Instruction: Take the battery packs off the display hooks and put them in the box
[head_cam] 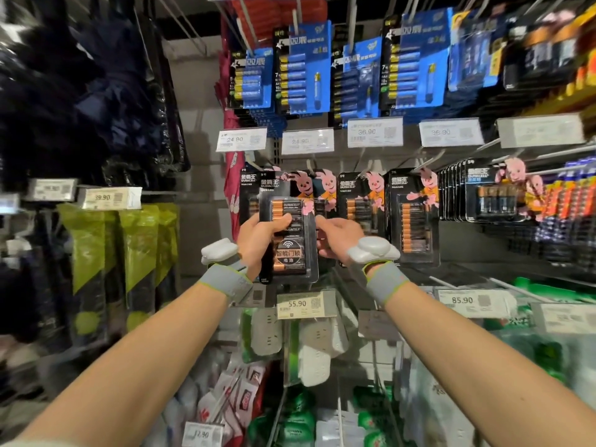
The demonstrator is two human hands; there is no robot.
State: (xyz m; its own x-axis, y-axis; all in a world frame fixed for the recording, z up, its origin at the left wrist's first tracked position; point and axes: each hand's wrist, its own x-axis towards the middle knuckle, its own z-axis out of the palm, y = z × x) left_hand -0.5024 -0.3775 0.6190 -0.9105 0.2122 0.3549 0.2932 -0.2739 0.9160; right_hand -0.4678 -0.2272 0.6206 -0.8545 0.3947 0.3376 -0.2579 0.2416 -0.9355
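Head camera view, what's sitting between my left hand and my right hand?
In the head view, the Duracell battery pack fills that gap: the left hand grips its left edge, the right hand pinches its right edge.

Battery pack (288,227): glossy clear plastic blister, printed card backing. Hooks (503,141): thin metal wire. Wristbands (225,280): grey cloth.

DURACELL on battery pack (288,227), price tag (303,304) 55.90

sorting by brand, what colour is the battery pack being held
The battery pack is black with copper-orange bands, clearest in the head view.
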